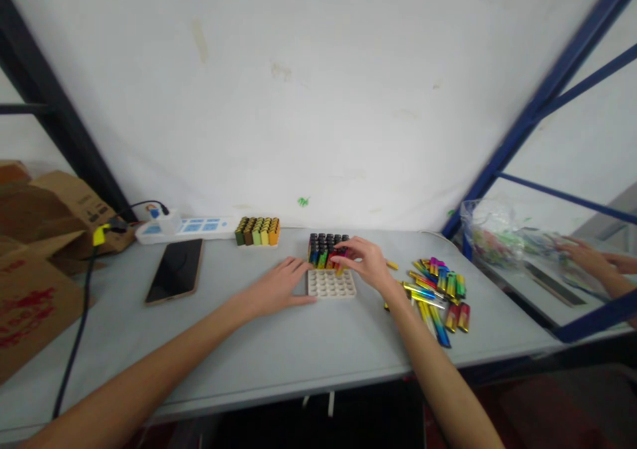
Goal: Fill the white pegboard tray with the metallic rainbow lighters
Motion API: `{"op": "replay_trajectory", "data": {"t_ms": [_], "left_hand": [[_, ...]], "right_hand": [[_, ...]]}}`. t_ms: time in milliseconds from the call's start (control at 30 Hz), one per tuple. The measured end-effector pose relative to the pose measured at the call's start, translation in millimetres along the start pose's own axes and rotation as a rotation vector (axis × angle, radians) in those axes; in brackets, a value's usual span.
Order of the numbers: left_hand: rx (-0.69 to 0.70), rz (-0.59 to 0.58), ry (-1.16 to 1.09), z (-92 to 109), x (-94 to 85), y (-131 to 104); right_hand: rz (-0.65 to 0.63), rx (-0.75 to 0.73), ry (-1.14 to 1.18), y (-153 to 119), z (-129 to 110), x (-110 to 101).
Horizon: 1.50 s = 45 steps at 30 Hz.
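In the head view, my right hand (pixel 365 263) pinches a small shiny red-and-gold casing (pixel 340 270), shaped like a lighter casing, above the far right part of a white tray with round holes (pixel 331 284). My left hand (pixel 279 286) is open, fingers apart, with its thumb by the tray's left edge and its fingertips near the tray's far left corner. Directly behind the tray stands a block of upright black-topped casings (pixel 321 247) in blue, green and red. My right hand hides part of this block. A loose pile of shiny multicoloured casings (pixel 438 290) lies right of my right forearm.
Another block of gold-topped casings (pixel 257 231) stands at the back. Further left are a phone (pixel 175 271), a power strip (pixel 209 225), a black cable (pixel 85 303) and cardboard boxes (pixel 40 290). Past the blue frame (pixel 517 137) are a plastic bag (pixel 492 233) and another person's hands (pixel 590 260).
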State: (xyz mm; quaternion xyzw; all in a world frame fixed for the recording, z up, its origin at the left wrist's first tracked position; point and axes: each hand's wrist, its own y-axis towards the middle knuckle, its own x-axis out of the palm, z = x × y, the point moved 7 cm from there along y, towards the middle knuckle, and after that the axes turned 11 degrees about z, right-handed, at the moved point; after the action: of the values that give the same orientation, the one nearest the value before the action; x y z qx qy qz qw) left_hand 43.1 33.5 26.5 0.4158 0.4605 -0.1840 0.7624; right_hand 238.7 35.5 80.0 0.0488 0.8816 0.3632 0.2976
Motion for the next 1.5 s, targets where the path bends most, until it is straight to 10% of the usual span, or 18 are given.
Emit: {"op": "replay_trajectory", "data": {"t_ms": [200,533,1500], "left_hand": [[-0.096,0.048,-0.067,-8.9,2.1,0.7],[-0.042,0.053,-0.004,-4.8,2.0,1.4],[-0.040,0.072,0.000,-8.5,4.6,-0.5]], "right_hand": [[0.154,0.074,-0.066,-2.4,2.0,22.0],[0.033,-0.057,-0.428,-8.0,-17.2,57.7],[-0.044,-0.048,-0.613,-9.4,-22.2,64.3]]}}
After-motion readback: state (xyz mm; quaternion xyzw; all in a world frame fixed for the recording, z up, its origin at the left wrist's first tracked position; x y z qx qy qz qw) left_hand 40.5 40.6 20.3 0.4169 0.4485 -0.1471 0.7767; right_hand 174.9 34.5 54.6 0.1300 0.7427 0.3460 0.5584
